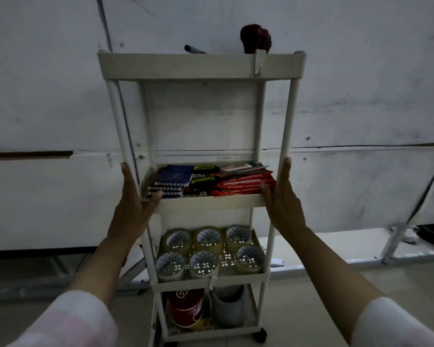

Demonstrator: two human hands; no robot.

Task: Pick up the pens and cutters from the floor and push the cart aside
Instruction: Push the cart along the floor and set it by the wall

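Observation:
A white four-tier cart (201, 67) on wheels stands in front of me against a white wall. My left hand (133, 196) grips the left edge of its second shelf, thumb over the rim. My right hand (282, 196) grips the right edge of that shelf the same way. On that shelf lie blue notebooks (171, 180), green-handled scissors (204, 175), red packets (243, 185) and a cutter (241, 168). A dark pen (193, 49) and dark red handles (256, 38) stick up from the top tray. No pens or cutters show on the floor.
Several rolls of clear tape (208, 251) fill the third shelf. A red roll (186, 306) and a grey container (227, 305) sit on the bottom shelf. Metal frame legs (398, 236) stand at the right along the wall. Pale floor lies in front.

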